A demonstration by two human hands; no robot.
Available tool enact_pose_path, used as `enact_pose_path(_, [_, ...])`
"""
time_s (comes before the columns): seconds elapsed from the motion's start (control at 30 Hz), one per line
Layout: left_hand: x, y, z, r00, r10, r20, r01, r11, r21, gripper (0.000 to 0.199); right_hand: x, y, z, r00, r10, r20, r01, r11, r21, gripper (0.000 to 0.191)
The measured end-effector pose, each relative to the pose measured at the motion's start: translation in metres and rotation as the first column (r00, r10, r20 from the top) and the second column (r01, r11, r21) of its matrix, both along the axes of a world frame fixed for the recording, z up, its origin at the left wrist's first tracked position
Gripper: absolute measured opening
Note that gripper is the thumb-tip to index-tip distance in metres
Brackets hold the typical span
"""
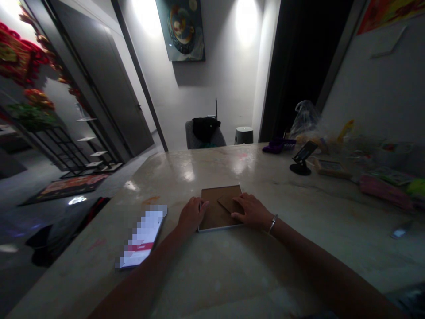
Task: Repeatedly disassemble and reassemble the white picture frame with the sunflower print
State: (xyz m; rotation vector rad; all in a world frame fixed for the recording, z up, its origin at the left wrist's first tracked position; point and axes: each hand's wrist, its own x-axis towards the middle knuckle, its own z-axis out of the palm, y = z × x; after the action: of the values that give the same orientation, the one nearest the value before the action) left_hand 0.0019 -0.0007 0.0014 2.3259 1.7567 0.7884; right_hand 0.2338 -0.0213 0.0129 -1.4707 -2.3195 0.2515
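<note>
A shallow brown box with a thin pale rim [215, 221] lies flat on the table in front of me. My left hand [193, 213] grips its left edge, thumb on the inner side and fingers curled by the rim. Over the box's right half is a small flat brown piece, like cardboard [226, 204], set at an angle. My right hand [254, 212], with a bracelet at the wrist, holds that piece by its right side between thumb and fingers. Whether the piece touches the box's bottom I cannot tell.
A phone-like slab with a lit, blurred face [142, 241] lies left of my left forearm on the marble table [212, 274]. To the far right are a black phone stand [300, 166], a purple basket [280, 145], a wooden frame [330, 167] and a pink pouch [383, 190].
</note>
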Motion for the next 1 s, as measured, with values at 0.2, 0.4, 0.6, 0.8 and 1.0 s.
enact_pose_path(0.2, [-0.0002, 0.0013, -0.0013, 1.0, 0.02, -0.007, -0.02, 1.0, 0.008, 0.027, -0.0021, -0.0011, -0.0025, 1.0, 0.006, 0.011, -0.006, 1.0, -0.021, 0.055])
enact_pose_path(0.4, [-0.0009, 0.0015, -0.0032, 1.0, 0.01, -0.016, -0.009, 1.0, 0.019, 0.024, -0.0066, -0.0042, -0.0078, 0.999, 0.036, -0.02, -0.037, 0.999, -0.02, 0.065])
enact_pose_path(0.6, [-0.0011, 0.0022, -0.0033, 1.0, 0.009, -0.017, -0.009, 1.0, 0.019, 0.023, -0.0095, -0.0043, -0.0082, 0.999, 0.035, -0.042, -0.035, 0.999, -0.007, 0.055])
enact_pose_path(0.8, [-0.0016, 0.0025, -0.0046, 1.0, 0.011, -0.012, -0.011, 1.0, 0.025, 0.02, -0.0095, -0.0031, -0.0064, 0.998, 0.023, -0.052, -0.022, 1.0, 0.016, 0.047])
enact_pose_path(1.0, [-0.0027, 0.0033, -0.0068, 1.0, 0.003, -0.01, -0.003, 1.0, 0.022, 0.02, -0.01, -0.006, -0.0016, 0.999, -0.004, -0.051, 0.004, 1.0, 0.005, 0.051])
